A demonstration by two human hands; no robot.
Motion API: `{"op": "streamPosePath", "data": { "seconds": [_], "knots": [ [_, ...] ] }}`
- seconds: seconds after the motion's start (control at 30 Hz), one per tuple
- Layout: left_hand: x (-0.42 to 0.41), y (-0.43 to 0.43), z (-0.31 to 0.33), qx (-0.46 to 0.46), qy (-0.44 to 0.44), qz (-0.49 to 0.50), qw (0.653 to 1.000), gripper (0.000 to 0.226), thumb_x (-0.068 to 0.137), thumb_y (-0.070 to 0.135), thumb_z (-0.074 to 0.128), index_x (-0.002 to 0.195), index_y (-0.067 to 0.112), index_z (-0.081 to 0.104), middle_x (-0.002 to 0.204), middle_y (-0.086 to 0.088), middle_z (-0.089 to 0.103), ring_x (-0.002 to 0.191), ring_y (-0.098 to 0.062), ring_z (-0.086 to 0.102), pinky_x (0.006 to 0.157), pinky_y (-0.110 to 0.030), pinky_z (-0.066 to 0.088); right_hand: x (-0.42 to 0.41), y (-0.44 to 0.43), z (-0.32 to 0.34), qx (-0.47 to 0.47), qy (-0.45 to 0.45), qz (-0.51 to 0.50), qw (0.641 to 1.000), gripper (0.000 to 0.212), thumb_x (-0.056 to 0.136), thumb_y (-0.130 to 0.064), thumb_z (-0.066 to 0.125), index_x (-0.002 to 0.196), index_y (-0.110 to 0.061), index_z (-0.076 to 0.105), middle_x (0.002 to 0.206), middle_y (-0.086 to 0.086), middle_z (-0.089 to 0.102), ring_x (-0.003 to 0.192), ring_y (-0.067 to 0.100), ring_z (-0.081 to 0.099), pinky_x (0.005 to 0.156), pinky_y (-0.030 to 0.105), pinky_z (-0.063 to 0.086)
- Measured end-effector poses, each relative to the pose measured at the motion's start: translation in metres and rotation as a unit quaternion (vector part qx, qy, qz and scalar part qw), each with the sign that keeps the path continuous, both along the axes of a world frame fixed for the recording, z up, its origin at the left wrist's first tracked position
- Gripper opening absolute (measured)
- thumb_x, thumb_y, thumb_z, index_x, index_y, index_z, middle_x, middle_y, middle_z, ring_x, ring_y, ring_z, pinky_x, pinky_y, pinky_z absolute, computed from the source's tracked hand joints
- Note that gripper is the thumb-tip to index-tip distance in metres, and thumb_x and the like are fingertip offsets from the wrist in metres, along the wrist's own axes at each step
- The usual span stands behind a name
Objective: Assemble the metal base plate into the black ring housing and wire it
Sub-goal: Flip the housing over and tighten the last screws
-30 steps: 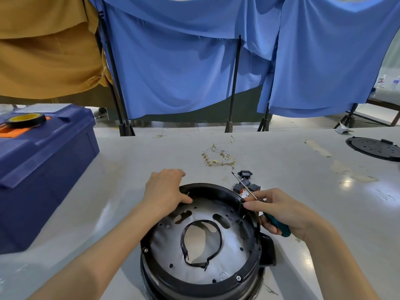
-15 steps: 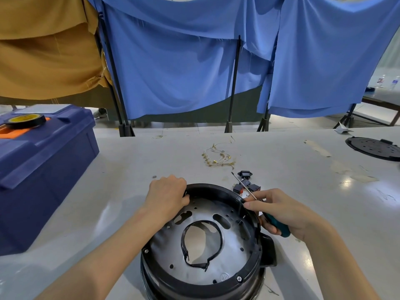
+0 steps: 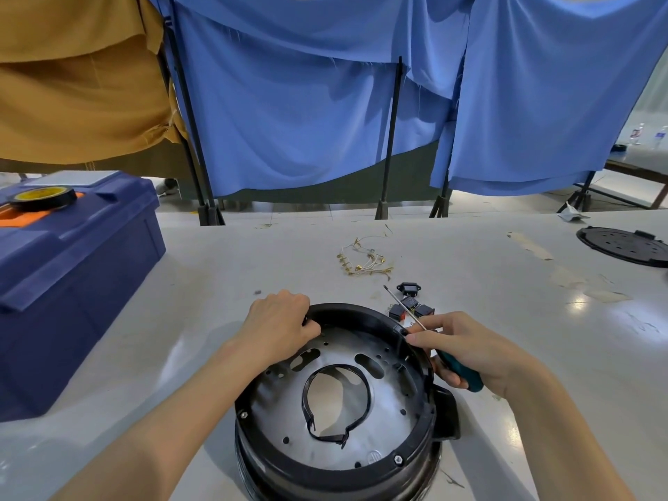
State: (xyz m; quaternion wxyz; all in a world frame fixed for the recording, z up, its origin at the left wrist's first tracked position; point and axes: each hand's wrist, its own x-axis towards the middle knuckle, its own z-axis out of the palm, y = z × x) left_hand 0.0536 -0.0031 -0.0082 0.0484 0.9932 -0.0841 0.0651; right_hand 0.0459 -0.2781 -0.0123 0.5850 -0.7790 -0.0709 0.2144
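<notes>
plate: metal base plate lies inside black ring housing, near edge of bench; 1 of each.
handling: prob stiff thin metal w/ sharp cut-outs; housing rigid, bulky, so grab by the rim.
left hand: fingers curled over far-left rim, gripping.
right hand: fingers wrapped round screwdriver, tips on right rim.
counts: 1 screwdriver, 1 wire bundle, approx 3-4 black connectors behind the housing.

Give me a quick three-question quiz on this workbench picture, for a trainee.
1. True or false: the tape roll sits on the blue box.
2. Which hand holds the screwdriver? A: left hand. B: right hand. C: neither.
3. Fill in: the left hand grips the rim of the black ____.
Key: 1 true; 2 B; 3 ring.
</notes>
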Motion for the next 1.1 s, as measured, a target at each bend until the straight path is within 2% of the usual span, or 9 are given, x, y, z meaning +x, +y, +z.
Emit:
{"op": "streamPosePath", "data": {
  "seconds": [0.2, 0.33, 0.43, 0.53, 0.67, 0.83, 0.93, 1.0, 1.1],
  "knots": [
    [0.003, 0.022, 0.01, -0.157, 0.1, -0.031, 0.982, 0.008, 0.091, 0.031, 0.062, 0.084, 0.029, 0.066, 0.081, -0.003, 0.068, 0.079, -0.023, 0.058, 0.071, -0.032, 0.047, -0.001, 0.0, 0.003, -0.023, -0.018, 0.004, 1.0, 0.026, 0.088, -0.026, 0.072, 0.101, -0.004, 0.067, 0.053, 0.003, 0.053, 0.034, 0.016, 0.039, 0.04, 0.023, 0.027],
    [0.002, 0.031, 0.014, -0.234, 0.142, -0.026, 0.961, 0.013, 0.08, 0.023, 0.075, 0.091, 0.031, 0.072, 0.083, 0.005, 0.071, 0.07, -0.01, 0.062, 0.063, -0.016, 0.051, -0.003, 0.0, 0.006, -0.03, -0.03, 0.009, 0.999, 0.03, 0.087, -0.034, 0.072, 0.099, -0.006, 0.07, 0.047, -0.004, 0.051, 0.033, 0.015, 0.039, 0.04, 0.022, 0.028],
    [0.001, 0.024, 0.012, -0.222, 0.118, -0.007, 0.968, 0.022, 0.075, 0.032, 0.081, 0.095, 0.026, 0.071, 0.084, 0.004, 0.067, 0.081, -0.018, 0.061, 0.075, -0.028, 0.053, -0.003, 0.003, 0.006, -0.04, -0.041, 0.005, 0.998, 0.044, 0.086, -0.042, 0.071, 0.092, 0.001, 0.064, 0.042, -0.004, 0.047, 0.031, 0.015, 0.037, 0.04, 0.02, 0.025],
    [0.0, 0.007, 0.008, -0.086, 0.055, 0.018, 0.995, 0.027, 0.085, 0.049, 0.067, 0.089, 0.023, 0.061, 0.081, 0.003, 0.055, 0.083, -0.02, 0.053, 0.068, -0.032, 0.041, -0.003, 0.004, 0.006, -0.044, -0.046, 0.0, 0.998, 0.053, 0.084, -0.046, 0.071, 0.087, 0.004, 0.058, 0.043, -0.002, 0.044, 0.031, 0.015, 0.036, 0.041, 0.02, 0.025],
    [0.005, -0.001, 0.0, -0.001, 0.038, 0.008, 0.999, 0.019, 0.099, 0.032, 0.047, 0.089, 0.016, 0.044, 0.09, -0.005, 0.048, 0.087, -0.028, 0.05, 0.068, -0.033, 0.033, -0.003, 0.003, 0.005, -0.038, -0.041, -0.001, 0.998, 0.043, 0.085, -0.042, 0.071, 0.082, -0.001, 0.062, 0.045, -0.003, 0.048, 0.032, 0.015, 0.038, 0.04, 0.021, 0.027],
    [0.011, 0.008, -0.002, -0.03, 0.086, -0.029, 0.995, 0.022, 0.096, 0.023, 0.046, 0.076, 0.014, 0.04, 0.072, 0.001, 0.042, 0.076, -0.029, 0.047, 0.063, -0.036, 0.035, -0.004, 0.006, 0.005, -0.038, -0.036, 0.002, 0.999, 0.039, 0.088, -0.038, 0.07, 0.083, 0.0, 0.064, 0.045, -0.005, 0.05, 0.033, 0.015, 0.039, 0.04, 0.02, 0.027],
    [0.014, 0.017, -0.002, -0.06, 0.115, -0.042, 0.991, 0.021, 0.094, 0.021, 0.05, 0.074, 0.018, 0.044, 0.072, 0.002, 0.049, 0.073, -0.025, 0.049, 0.075, -0.04, 0.045, -0.005, 0.008, 0.006, -0.039, -0.034, 0.002, 0.999, 0.039, 0.089, -0.037, 0.07, 0.086, 0.001, 0.064, 0.044, -0.005, 0.051, 0.032, 0.015, 0.038, 0.04, 0.02, 0.027],
    [0.014, 0.022, -0.001, -0.128, 0.126, -0.031, 0.983, 0.005, 0.091, 0.022, 0.057, 0.087, 0.022, 0.054, 0.081, 0.002, 0.061, 0.075, -0.019, 0.057, 0.078, -0.035, 0.05, -0.004, 0.008, 0.005, -0.04, -0.035, 0.001, 0.999, 0.043, 0.089, -0.038, 0.07, 0.088, 0.004, 0.061, 0.044, -0.005, 0.051, 0.032, 0.014, 0.038, 0.039, 0.019, 0.027],
    [0.008, 0.032, 0.001, -0.228, 0.131, -0.014, 0.965, 0.011, 0.081, 0.023, 0.072, 0.086, 0.029, 0.063, 0.079, 0.005, 0.071, 0.069, -0.01, 0.063, 0.061, -0.02, 0.049, -0.005, 0.006, 0.005, -0.036, -0.04, -0.001, 0.999, 0.039, 0.088, -0.041, 0.07, 0.08, -0.003, 0.065, 0.045, -0.006, 0.053, 0.033, 0.015, 0.039, 0.04, 0.019, 0.028]
  ]
}}
